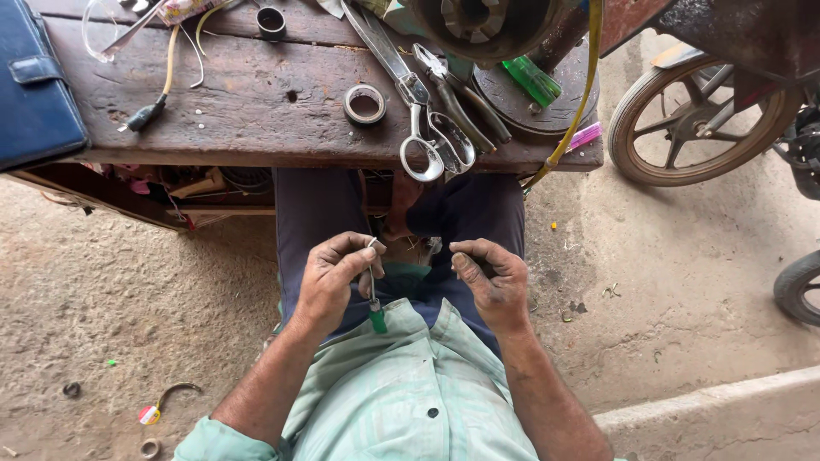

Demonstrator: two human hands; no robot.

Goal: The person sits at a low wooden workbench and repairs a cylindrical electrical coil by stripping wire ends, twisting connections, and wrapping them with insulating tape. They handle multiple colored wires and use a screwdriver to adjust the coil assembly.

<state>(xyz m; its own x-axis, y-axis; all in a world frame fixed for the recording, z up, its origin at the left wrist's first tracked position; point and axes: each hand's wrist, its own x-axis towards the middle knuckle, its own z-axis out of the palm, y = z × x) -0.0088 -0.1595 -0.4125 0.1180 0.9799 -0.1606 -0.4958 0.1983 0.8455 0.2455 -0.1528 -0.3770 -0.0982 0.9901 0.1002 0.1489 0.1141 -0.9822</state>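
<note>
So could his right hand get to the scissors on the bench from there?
Probably yes. The right hand seems empty, and the scissors lie at the bench's near edge, handles toward him, nothing covering them. Only pliers lie alongside.

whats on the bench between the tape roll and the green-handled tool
In the head view, scissors and pliers lie between the tape roll and the green-handled tool, side by side on the bench.

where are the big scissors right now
In the head view, the scissors lie on the wooden bench, right of the tape roll, beside the pliers, handles overhanging the near edge.
</note>
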